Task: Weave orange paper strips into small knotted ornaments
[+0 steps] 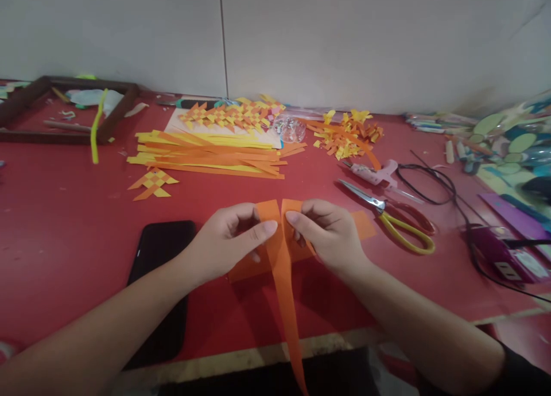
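Note:
My left hand [232,232] and my right hand [329,232] are close together over the table, each pinching orange paper between thumb and fingers. A narrow gap parts the two upper ends of the orange paper strip [284,292]; its long tail hangs down past the table's front edge. I cannot tell whether it is one split strip or two. Under the hands lies more orange paper [243,270], partly hidden. Scissors [383,205] with red and yellow handles lie partly spread to the right. A dark phone [166,244] rests beneath my left forearm.
Behind are yellow and orange strips [210,155], a woven paper fish [155,183], a row of similar fish [228,116] and a scrap pile [348,135]. A pink glue gun [374,173] with its cord lies right. A dark wooden frame [26,136] stands far left.

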`<state>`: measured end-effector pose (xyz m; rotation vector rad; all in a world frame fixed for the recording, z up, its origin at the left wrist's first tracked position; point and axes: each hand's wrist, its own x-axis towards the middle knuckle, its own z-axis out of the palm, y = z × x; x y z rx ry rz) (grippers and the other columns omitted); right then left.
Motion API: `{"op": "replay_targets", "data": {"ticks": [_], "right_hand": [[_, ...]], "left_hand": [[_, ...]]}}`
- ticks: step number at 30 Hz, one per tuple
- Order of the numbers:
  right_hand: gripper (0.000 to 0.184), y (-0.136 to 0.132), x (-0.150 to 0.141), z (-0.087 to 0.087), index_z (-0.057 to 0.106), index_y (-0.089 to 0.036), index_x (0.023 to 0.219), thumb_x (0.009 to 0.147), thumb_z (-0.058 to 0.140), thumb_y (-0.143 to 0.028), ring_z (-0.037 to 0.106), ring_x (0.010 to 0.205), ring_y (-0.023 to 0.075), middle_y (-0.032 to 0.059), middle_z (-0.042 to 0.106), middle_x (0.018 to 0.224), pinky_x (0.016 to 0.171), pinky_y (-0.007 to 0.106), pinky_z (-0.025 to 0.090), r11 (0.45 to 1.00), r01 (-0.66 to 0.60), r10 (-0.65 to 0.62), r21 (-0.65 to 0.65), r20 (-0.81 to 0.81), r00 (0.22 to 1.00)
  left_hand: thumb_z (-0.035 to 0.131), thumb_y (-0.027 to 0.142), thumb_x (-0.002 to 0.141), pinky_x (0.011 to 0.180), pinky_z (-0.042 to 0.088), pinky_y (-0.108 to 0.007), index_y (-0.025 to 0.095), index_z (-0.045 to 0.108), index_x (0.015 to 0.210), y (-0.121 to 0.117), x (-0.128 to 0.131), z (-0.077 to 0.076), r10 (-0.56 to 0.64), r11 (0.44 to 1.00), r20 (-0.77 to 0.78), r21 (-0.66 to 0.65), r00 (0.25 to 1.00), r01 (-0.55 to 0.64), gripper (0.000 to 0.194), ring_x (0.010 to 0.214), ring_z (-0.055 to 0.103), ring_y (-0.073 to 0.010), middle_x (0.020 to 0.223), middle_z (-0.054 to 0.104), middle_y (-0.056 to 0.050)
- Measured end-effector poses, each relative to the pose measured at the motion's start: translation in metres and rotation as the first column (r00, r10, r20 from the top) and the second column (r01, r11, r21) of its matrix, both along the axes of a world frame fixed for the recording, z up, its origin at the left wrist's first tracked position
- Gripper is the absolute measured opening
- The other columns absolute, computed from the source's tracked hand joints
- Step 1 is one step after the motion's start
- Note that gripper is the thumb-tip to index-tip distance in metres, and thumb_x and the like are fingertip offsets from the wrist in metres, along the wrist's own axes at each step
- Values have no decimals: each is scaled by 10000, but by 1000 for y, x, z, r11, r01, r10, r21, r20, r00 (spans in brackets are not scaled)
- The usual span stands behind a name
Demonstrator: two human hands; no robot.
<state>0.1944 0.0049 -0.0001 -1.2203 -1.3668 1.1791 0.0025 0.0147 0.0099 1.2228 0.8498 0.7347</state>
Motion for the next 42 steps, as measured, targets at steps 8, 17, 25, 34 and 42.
{"op": "replay_targets", "data": {"ticks": [8,17,25,34,42], "right_hand": [[125,-1,-3,1,720,-182,802,789,751,-302,536,548,90,0,670,691,526,232,437,984,-174,163,-34,-218,962],[204,-1,-4,5,657,-178,695,792,749,-332,519,517,92,-18,616,604,494,232,412,992,-123,119,-19,-143,983],[234,0,1,-6,652,-174,714,787,756,-371,563,552,113,-6,627,625,537,252,459,994,-45,29,-95,-164,986],[245,1,-2,-1,688,-182,721,709,810,-394,590,574,112,-6,658,659,567,248,503,941,-138,17,-310,-362,932],[239,-1,-2,0,644,-173,671,750,794,-341,557,580,79,-21,651,676,566,213,453,953,-168,80,-252,-326,942]], "left_hand": [[639,331,883,523,534,-163,144,608,819,-1,-1,-2,57,998,-12,12,998,-56,200,603,591,-79,758,629,7],[652,315,867,525,520,-164,149,590,769,-1,1,-3,107,994,0,-13,994,-107,203,573,577,-74,675,599,32],[672,379,855,572,533,-183,143,634,797,2,-1,-3,124,989,2,-80,992,-124,246,618,625,-96,704,663,6],[685,345,839,604,538,-226,134,675,918,1,-1,-1,21,999,-59,-24,998,-23,226,647,626,-122,817,701,-33],[676,348,846,592,529,-205,146,682,973,2,-2,-1,51,999,-43,-16,998,-52,239,688,617,-126,821,685,-27]]}}
